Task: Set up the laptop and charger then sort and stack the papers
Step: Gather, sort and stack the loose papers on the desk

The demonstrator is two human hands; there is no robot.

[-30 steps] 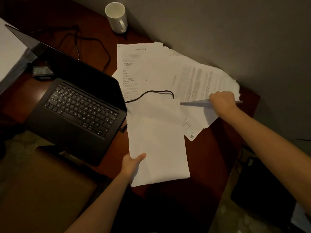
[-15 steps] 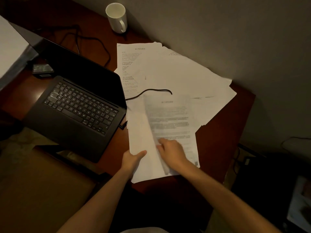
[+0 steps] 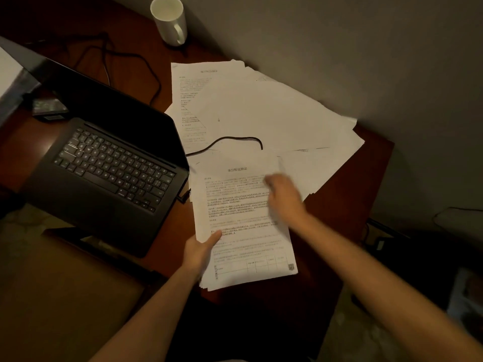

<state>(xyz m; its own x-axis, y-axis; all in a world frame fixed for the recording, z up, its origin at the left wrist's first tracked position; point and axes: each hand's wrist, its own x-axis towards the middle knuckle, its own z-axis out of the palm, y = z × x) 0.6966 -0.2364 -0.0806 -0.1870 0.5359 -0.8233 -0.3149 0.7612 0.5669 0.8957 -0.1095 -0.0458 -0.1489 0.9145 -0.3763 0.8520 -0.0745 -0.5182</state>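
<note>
A thin stack of white printed sheets (image 3: 245, 226) lay at about five o'clock from the open black laptop (image 3: 104, 163), on the near right part of the dark red-brown wooden desk (image 3: 366, 178). Its lower left edge was pinched by the left hand (image 3: 200, 253), thumb on top. The right hand (image 3: 283, 195) was seen above the stack's right side, too blurred for its grip to be told. The loose spread of white papers (image 3: 261, 111) lay at twelve o'clock from the stack, reaching the desk's far right corner.

Several risks could be judged. The stack overhung the near edge and was secured at one corner only, so sheets could be fanned out or dropped if that pinch were loosened. A thin black cable (image 3: 230, 141) ran from the laptop's side over the loose papers and under the stack's top edge; if papers were dragged out, the cable could be snagged and the plug (image 3: 183, 195) pulled. The white ceramic mug (image 3: 170, 20) at eleven o'clock from the spread stood well apart, yet could be struck by a long reach.

A centred heading in Chinese characters was carried by the top sheet, with dense lines and a ruled table beneath and a small square code at the lower right; a like heading appeared on a far sheet. None could be read with confidence.
</note>
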